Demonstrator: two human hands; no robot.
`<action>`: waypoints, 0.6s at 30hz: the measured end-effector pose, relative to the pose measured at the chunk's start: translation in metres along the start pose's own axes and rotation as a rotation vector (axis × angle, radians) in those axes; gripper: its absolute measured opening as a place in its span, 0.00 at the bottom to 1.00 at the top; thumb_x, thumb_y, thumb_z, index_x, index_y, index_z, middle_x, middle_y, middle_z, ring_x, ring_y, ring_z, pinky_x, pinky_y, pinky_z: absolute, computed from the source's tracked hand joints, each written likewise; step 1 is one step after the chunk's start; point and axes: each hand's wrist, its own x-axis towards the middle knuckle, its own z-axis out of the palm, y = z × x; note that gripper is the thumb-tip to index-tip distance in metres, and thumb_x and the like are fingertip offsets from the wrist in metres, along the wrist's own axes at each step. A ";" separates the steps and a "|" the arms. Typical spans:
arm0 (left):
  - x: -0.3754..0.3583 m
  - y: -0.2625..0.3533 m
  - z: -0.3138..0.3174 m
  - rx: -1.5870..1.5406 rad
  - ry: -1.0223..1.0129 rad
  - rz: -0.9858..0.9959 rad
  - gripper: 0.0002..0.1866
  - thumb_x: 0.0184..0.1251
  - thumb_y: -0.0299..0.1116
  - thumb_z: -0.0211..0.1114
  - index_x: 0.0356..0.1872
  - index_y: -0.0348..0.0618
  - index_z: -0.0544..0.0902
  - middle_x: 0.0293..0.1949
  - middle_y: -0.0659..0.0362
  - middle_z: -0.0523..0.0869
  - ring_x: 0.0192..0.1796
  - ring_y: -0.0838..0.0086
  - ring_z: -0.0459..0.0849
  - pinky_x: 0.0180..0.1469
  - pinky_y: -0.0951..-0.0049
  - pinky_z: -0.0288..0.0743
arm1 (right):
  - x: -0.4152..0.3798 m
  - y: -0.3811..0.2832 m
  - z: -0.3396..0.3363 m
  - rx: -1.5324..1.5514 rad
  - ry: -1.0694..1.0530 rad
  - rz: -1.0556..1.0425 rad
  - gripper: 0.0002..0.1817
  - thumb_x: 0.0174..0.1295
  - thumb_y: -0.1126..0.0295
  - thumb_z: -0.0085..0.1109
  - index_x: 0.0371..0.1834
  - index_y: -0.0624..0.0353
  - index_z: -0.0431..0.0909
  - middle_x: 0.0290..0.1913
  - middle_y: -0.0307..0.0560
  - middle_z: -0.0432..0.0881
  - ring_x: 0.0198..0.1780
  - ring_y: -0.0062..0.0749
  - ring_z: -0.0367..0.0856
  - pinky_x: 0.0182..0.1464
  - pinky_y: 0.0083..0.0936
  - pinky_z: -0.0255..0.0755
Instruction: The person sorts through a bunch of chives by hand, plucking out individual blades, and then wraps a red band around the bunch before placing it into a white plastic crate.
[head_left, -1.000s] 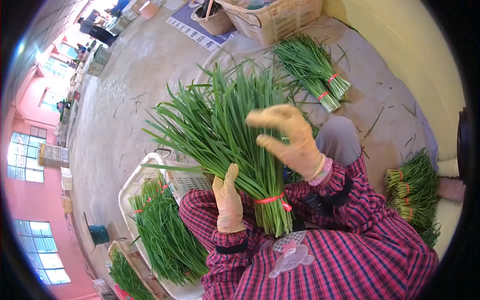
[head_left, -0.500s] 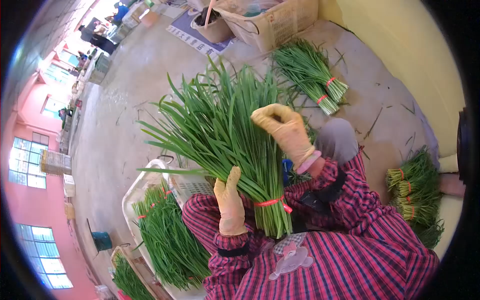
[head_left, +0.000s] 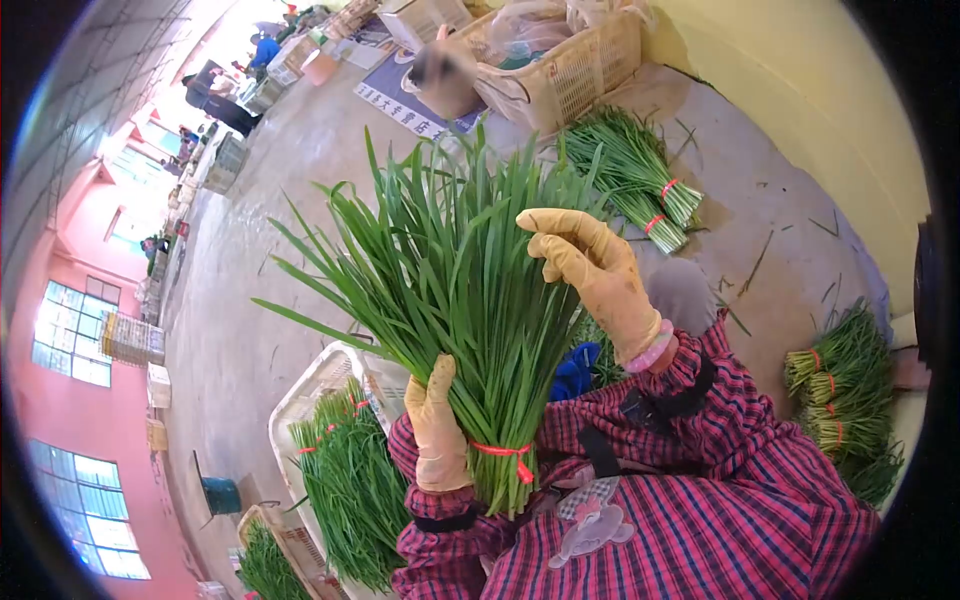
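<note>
A large bunch of garlic chives stands in front of my chest, leaves fanned upward and away from me. Around its stems, near the cut ends, runs a red tie. My left hand, in a pale rubber glove, grips the left side of the bunch just above the tie, thumb up. At the upper right of the leaves is my gloved right hand, its fingers bent and apart with nothing visible between them. The fingertips overlap the leaf edge in this view.
Tied chive bunches lie on the floor ahead, with more stacked at the right. A white crate of chives sits at my left. Farther off are a basket, a bucket and people working.
My right hand has gone from a closed pinch to fingers apart. The bunch and my left hand have shifted left and lower in view, and the camera has turned slightly.
</note>
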 end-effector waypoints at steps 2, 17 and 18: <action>-0.007 0.015 -0.002 0.021 -0.058 -0.032 0.18 0.70 0.32 0.65 0.58 0.35 0.78 0.51 0.58 0.85 0.49 0.73 0.84 0.53 0.72 0.77 | -0.005 -0.008 0.001 -0.465 -0.155 -0.504 0.14 0.66 0.73 0.58 0.55 0.59 0.81 0.52 0.44 0.84 0.46 0.31 0.82 0.49 0.25 0.76; -0.052 0.012 -0.064 0.089 0.017 -0.145 0.15 0.72 0.29 0.62 0.56 0.36 0.80 0.51 0.61 0.84 0.50 0.77 0.81 0.56 0.75 0.73 | -0.090 0.038 0.030 -1.016 -0.667 -0.514 0.16 0.58 0.58 0.65 0.48 0.48 0.83 0.39 0.40 0.80 0.38 0.39 0.80 0.40 0.36 0.76; -0.052 0.012 -0.062 0.080 0.028 -0.151 0.15 0.71 0.28 0.62 0.56 0.36 0.80 0.51 0.61 0.84 0.51 0.77 0.81 0.56 0.75 0.73 | -0.091 0.038 0.029 -1.036 -0.646 -0.521 0.16 0.58 0.58 0.65 0.47 0.48 0.83 0.40 0.41 0.80 0.38 0.39 0.80 0.40 0.36 0.76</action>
